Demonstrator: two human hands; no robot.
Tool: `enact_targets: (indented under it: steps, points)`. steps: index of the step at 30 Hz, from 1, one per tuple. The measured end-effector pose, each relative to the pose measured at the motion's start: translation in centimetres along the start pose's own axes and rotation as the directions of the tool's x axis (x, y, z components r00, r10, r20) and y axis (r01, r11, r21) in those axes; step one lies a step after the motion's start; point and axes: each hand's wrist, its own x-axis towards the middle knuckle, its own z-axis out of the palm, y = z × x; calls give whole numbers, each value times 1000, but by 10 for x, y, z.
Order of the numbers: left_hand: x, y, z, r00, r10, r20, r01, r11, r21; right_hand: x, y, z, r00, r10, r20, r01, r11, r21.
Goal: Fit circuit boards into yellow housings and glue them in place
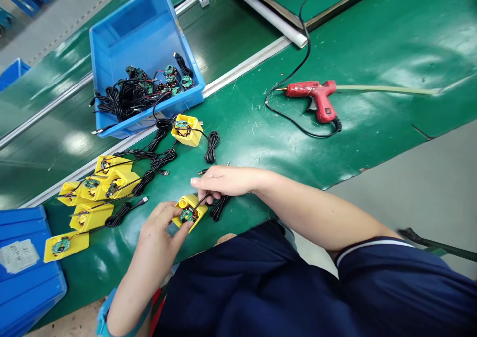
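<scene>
My left hand (164, 232) grips a yellow plastic housing (201, 211) near the bench's front edge, fingers at its far side and thumb over the opening. Inside the housing sits a round green circuit board (187, 215) with small parts and wires. My right hand (219, 182) is closed on the black cable (201, 201) that runs out of the housing. The rest of that cable, a tied bundle (219, 209), lies below my right hand. Beyond my hands, another yellow housing (189, 137) holds a board, with its coiled cable (212, 147) beside it.
Several yellow housings (91, 217) with boards and cables stand at left. A blue bin (149, 121) holds boards and bundled cables; another blue bin (33, 282) is at lower left. A red glue gun (311, 89) lies at right on the green bench (253, 143), its cord trailing upward.
</scene>
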Motion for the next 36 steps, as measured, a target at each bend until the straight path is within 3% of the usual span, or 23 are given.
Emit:
enact_targets:
  steps: [4,7,12,14,16,19,21,24,28,29,30,33,36]
  points:
    - [1,3,0,1000,-27,7,27,999,-31,-9,-4,-8,993,-14,116,15,1000,-2]
    - [0,4,0,999,-36,-5,36,999,-37,-8,-3,-5,996,21,88,-25,999,44]
    - [0,2,2,999,-30,-18,30,999,-39,4,4,7,991,132,26,-134,952,275]
    - [0,1,2,999,-26,-24,25,999,-41,8,6,8,986,155,-62,-128,939,319]
    - [-1,1,2,999,-23,-27,22,999,-45,8,6,6,959,117,-259,-48,965,257]
    - [-1,1,2,999,-16,-29,15,999,-48,0,1,-2,821,-56,-569,93,995,36]
    - [-1,2,1,1000,-9,-30,7,999,-46,-10,-3,-9,704,-195,-683,189,978,-85]
    - [-1,3,1,1000,-16,-22,15,998,-56,-22,-7,-16,567,-348,-746,277,934,-225]
    - [-1,5,2,999,-49,-21,47,997,-61,-26,-4,-15,409,-429,-806,235,902,-361]
    - [-1,5,2,999,-47,-25,45,997,-59,-25,-2,-12,400,-445,-801,218,895,-389]
    - [-1,5,2,999,-38,-28,37,998,-54,-24,-1,-10,422,-459,-782,208,888,-409]
    - [0,8,1,1000,-3,-22,2,1000,-27,-22,2,-1,569,-489,-661,214,864,-455]
    - [1,12,-3,1000,-6,31,7,1000,-13,-25,1,11,638,-591,-493,244,763,-599]
